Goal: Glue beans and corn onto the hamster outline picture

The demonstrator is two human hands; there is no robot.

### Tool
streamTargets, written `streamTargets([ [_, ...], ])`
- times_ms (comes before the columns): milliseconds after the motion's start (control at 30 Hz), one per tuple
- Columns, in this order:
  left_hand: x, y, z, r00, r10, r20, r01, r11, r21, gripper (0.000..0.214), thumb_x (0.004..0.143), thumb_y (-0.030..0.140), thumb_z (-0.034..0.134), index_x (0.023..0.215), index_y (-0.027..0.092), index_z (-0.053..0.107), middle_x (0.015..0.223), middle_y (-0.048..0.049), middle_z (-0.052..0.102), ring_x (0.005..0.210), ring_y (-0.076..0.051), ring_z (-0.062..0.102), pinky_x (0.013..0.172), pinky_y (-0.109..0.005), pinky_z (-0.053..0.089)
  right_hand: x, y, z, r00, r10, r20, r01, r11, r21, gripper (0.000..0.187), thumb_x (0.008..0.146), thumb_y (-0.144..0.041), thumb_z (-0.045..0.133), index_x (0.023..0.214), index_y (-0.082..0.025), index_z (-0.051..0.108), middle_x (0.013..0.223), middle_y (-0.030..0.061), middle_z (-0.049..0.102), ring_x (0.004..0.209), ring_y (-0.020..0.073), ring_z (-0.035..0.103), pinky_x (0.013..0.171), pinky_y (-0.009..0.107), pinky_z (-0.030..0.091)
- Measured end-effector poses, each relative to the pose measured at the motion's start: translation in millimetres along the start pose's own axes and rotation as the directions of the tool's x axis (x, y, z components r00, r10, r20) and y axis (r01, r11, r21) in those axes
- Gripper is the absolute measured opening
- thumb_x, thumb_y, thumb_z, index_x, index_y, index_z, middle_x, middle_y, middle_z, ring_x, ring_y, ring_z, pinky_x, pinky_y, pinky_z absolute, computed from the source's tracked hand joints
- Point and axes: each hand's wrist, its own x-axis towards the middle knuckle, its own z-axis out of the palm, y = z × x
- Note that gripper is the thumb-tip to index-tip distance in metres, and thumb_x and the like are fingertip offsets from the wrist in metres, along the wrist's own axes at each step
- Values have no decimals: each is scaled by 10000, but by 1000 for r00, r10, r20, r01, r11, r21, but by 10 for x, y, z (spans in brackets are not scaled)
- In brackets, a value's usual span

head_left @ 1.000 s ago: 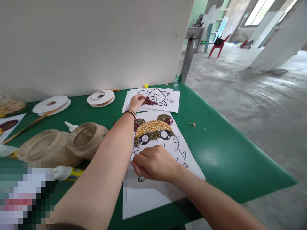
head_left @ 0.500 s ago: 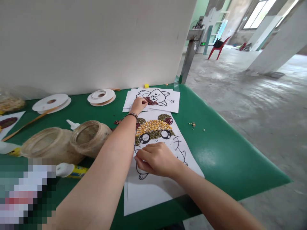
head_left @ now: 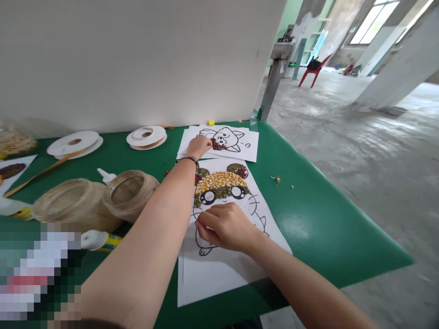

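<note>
A hamster drawing (head_left: 226, 256) on white paper lies on the green table (head_left: 308, 219), its head filled with yellow corn kernels (head_left: 219, 179), green beans and red beans. My right hand (head_left: 224, 226) rests on the drawing's belly with fingers curled and pinched together; what they hold is hidden. My left hand (head_left: 199, 146), a bracelet at the wrist, reaches to the far sheet with a cat drawing (head_left: 228, 139), fingertips pinched at a pile of red beans (head_left: 217, 145) lying on it.
Two plastic jars (head_left: 99, 201) lie on their sides at the left, with glue bottles (head_left: 99, 240) beside them. Two white tape reels (head_left: 146, 137) and a wooden stick (head_left: 41, 171) sit near the white board behind. The table's right edge drops to a concrete floor.
My left hand stays at the red beans, its fingers closing a little. My right hand has shifted slightly on the hamster drawing. The view has drifted a bit.
</note>
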Motion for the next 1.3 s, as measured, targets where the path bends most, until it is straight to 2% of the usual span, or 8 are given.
streamTargets([
  [300,-122,40,-67,998,59,38,-66,976,210,258,846,301,472,1073,196,535,1136,-76,539,948,-180,549,803,-383,476,5,12,8,1000,10,-5,-10,1000,1,322,787,-160,349,484,-153,458,392,-38,429,381,55,301,412,204,175],
  [433,-185,92,-64,995,58,77,-83,920,382,288,840,302,485,1094,172,519,1129,-81,539,947,-188,552,797,-401,477,8,7,3,1000,13,10,-13,1000,0,322,784,-156,347,481,-155,455,388,-39,424,380,55,292,411,205,175],
  [600,-145,81,-92,999,3,47,-27,852,524,285,840,303,485,1091,174,521,1128,-79,540,950,-190,551,798,-399,476,5,4,-2,1000,10,3,-10,1000,-6,323,784,-159,357,477,-154,456,389,-41,422,388,57,291,401,208,175],
  [767,-87,21,-122,996,-36,80,-18,814,581,259,839,303,486,1068,193,539,1122,-67,545,946,-186,553,790,-372,480,-2,-3,-2,1000,12,4,-12,1000,-3,331,792,-166,351,479,-156,456,390,-40,424,388,58,294,401,208,175],
  [1067,-135,52,-49,988,70,134,-140,757,638,260,846,301,473,1076,194,533,1134,-76,539,948,-180,550,801,-383,476,-3,0,-2,1000,9,15,-8,1000,-12,330,793,-165,342,478,-156,442,392,-39,424,384,54,305,409,206,168],
  [1300,-166,116,-10,989,89,120,-148,694,705,267,842,302,481,1078,187,530,1129,-76,542,950,-184,551,801,-388,475,-11,7,0,999,8,39,-7,1000,-12,323,791,-165,335,489,-160,450,402,-37,441,392,61,321,408,212,172],
])
